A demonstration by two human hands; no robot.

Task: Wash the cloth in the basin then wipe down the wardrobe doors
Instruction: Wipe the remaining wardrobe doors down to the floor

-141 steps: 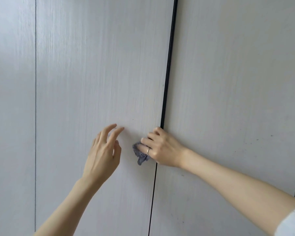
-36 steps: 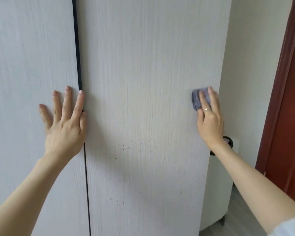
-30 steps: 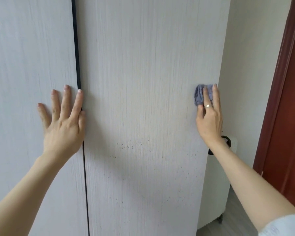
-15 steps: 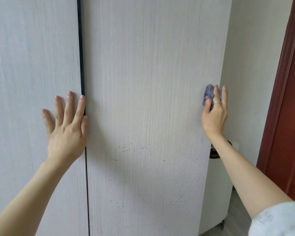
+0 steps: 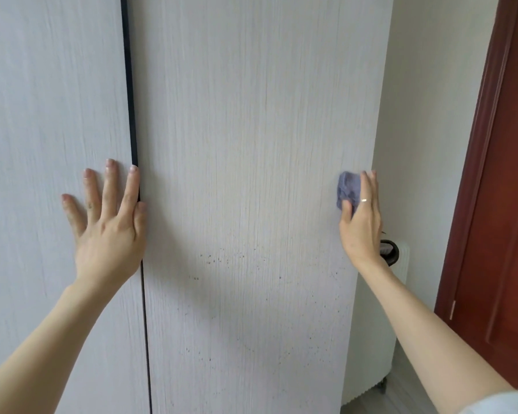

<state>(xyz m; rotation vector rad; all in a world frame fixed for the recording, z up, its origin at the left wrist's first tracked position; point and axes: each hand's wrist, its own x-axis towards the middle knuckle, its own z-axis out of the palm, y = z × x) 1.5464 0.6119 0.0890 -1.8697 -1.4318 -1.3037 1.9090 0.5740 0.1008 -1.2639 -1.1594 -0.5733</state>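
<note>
The pale wood-grain wardrobe fills the view. Its right door (image 5: 251,144) carries dark specks (image 5: 222,255) across its lower middle. A dark gap (image 5: 130,115) parts it from the left door (image 5: 51,100). My right hand (image 5: 361,225) presses a small blue-grey cloth (image 5: 347,186) flat against the right door, close to its right edge, with straight fingers pointing up and a ring on one finger. My left hand (image 5: 108,228) lies flat on the left door with fingers spread, the index finger along the gap.
Right of the wardrobe is a white wall (image 5: 431,115), then a red-brown room door (image 5: 503,174). A white ribbed unit (image 5: 371,354) stands low beside the wardrobe, with a dark object (image 5: 389,249) on top, partly behind my wrist.
The cloth hand crossed from the gap between the doors to the right door's outer edge, and has just slid slightly down and left. My left hand now lies flat on the left door.
</note>
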